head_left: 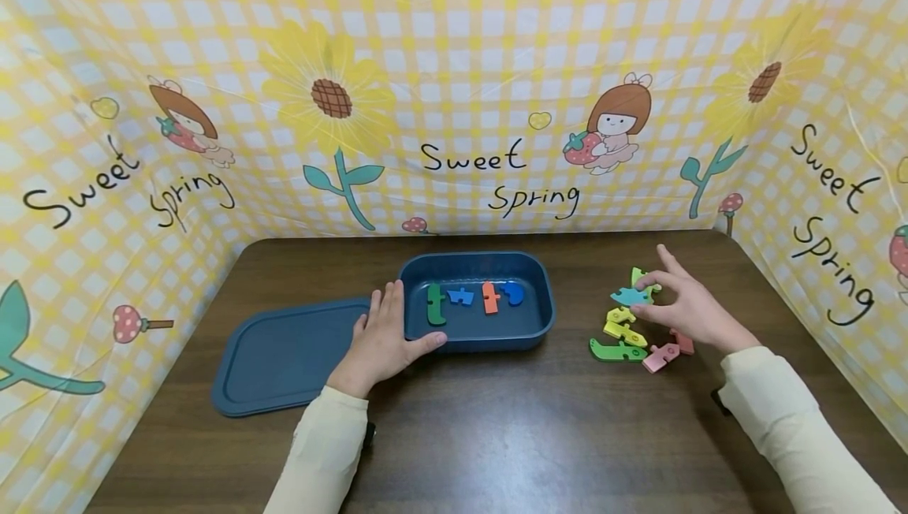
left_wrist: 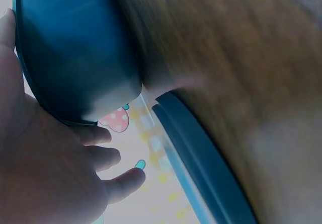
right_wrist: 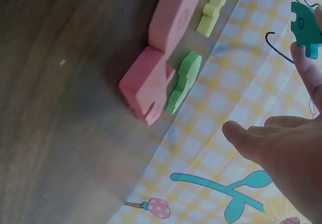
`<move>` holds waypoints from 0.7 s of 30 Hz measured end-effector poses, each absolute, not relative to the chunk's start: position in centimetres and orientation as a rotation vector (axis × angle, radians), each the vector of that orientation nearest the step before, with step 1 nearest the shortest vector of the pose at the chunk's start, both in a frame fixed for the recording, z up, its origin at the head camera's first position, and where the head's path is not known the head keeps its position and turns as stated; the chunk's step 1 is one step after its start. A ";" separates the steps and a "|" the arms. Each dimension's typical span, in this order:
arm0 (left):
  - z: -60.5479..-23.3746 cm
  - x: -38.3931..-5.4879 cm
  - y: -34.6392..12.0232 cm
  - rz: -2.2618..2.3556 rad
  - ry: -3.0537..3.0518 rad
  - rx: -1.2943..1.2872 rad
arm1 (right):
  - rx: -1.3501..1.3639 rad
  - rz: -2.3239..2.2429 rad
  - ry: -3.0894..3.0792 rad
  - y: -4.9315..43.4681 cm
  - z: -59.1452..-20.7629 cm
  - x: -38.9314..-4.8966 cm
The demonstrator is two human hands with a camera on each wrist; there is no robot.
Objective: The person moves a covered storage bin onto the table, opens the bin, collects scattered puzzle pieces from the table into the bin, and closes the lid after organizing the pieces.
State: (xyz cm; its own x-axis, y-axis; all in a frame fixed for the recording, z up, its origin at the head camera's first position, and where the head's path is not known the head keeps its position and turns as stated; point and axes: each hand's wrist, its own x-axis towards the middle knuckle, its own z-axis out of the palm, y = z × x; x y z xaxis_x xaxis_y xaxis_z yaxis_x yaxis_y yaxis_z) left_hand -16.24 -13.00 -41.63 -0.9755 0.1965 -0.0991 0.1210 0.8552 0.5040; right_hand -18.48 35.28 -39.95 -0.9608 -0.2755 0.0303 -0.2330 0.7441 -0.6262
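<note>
My right hand (head_left: 686,311) pinches a teal shaped piece (right_wrist: 305,26) between thumb and index finger, above the right part of the table; the other fingers extend away. Under and around it lie light green (head_left: 638,273), yellow (head_left: 626,333), green (head_left: 615,351) and pink (head_left: 661,358) pieces. At the left end of a dark blue box (head_left: 489,344), my left hand (head_left: 377,340) rests with its fingers extended along the wall and thumb at the front rim. Inside the box lie a green piece (head_left: 435,309), an orange piece (head_left: 490,299) and two blue pieces (head_left: 461,296).
A dark blue lid (head_left: 284,360) lies flat on the wooden table (head_left: 496,435), left of the box and partly behind my left hand. A yellow checked cloth (head_left: 440,65) with printed flowers stands around the back and sides.
</note>
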 end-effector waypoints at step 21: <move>-41.9 -16.3 -13.1 0.768 2.891 0.250 | -0.534 -1.095 2.834 32.0 -39.4 -19.8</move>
State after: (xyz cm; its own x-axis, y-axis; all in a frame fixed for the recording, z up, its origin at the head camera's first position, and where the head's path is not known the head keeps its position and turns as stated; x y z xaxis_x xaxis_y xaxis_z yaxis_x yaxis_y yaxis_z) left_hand -16.29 -13.12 -41.86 -0.9764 0.1952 -0.0923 0.1237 0.8560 0.5020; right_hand -19.77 32.03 -39.42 -0.9385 -0.3380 0.0701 -0.2974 0.6885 -0.6614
